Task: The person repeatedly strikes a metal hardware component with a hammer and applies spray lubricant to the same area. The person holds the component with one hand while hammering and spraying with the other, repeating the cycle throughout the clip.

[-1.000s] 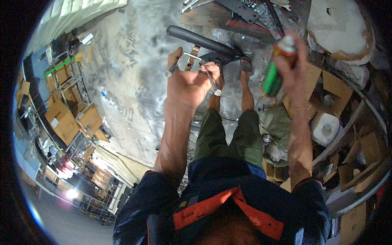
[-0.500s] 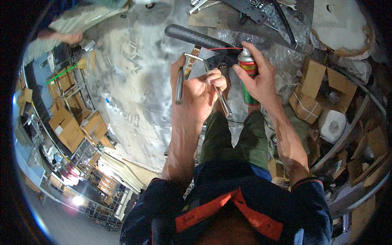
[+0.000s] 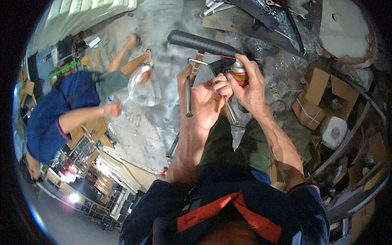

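Observation:
My left hand (image 3: 203,96) is closed around a U-shaped chrome metal bracket (image 3: 189,97), its two legs hanging either side of my palm. A brown-stained flat strip (image 3: 198,64) runs up from it to a long black textured tube (image 3: 198,41); whether they are joined, I cannot tell. In my right hand (image 3: 251,83) is a red and green spray can (image 3: 239,77), held upright close to my left fingers. From its nozzle a thin red straw (image 3: 220,56) points left, its end by the top of the strip, just below the tube.
A co-worker (image 3: 81,94) in dark blue is at the left with a clear plastic bag (image 3: 143,87). Wrenches (image 3: 212,9) and a dark metal sheet lie at the far side. On the right are an open cardboard box (image 3: 314,96) and a white roll (image 3: 333,131).
The co-worker has come further into view at the left, carrying the bag. My right hand and the can have shifted slightly left and down, nearer my left hand, which keeps its hold.

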### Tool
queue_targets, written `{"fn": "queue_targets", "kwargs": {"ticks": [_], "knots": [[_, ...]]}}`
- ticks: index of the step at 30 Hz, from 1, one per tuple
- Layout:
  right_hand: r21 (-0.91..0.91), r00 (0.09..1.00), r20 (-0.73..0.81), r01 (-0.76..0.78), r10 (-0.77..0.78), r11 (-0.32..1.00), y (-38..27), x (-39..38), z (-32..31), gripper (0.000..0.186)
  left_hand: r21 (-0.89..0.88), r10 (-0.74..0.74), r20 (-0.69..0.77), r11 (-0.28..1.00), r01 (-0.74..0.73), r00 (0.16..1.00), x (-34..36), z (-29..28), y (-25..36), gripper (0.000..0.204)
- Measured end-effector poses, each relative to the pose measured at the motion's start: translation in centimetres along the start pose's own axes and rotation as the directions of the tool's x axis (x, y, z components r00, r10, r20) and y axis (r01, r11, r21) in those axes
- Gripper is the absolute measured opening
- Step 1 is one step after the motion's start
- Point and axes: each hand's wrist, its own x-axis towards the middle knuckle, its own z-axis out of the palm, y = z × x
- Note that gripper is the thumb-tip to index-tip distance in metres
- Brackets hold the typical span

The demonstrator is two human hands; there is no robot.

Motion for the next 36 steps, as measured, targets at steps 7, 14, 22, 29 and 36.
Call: {"fn": "queue_targets", "kwargs": {"ticks": [7, 14, 22, 29, 36], "knots": [[0.009, 0.999, -0.018, -0.047, 0.047, 0.999, -0.1, -0.3, 0.4, 0.054, 0.034, 0.021, -0.001, 0.999, -0.021, 1.000, -0.6, -0.4, 0.0, 0.068], [0.023, 0.999, 0.010, -0.034, 0.034, 0.999, 0.3, -0.6, 0.9, 0.057, 0.089, 0.015, 0.016, 0.996, -0.016, 1.000, -0.6, -0.7, 0.3, 0.066], [0.034, 1.000, 0.013, -0.012, 0.011, 0.999, 0.2, -0.6, 1.1, 0.056, 0.078, 0.015, 0.021, 0.997, -0.017, 1.000, -0.7, -1.1, 0.8, 0.073], [-0.006, 0.999, 0.008, -0.042, 0.042, 0.999, -0.1, -0.6, 1.4, 0.053, 0.167, 0.016, -0.008, 0.986, -0.015, 1.000, -0.6, -1.5, 1.0, 0.085], [0.006, 0.997, -0.004, -0.075, 0.075, 0.997, -0.5, -0.8, 1.7, 0.053, 0.155, 0.032, -0.006, 0.987, -0.031, 0.999, -1.1, -1.8, 1.3, 0.087]]}}
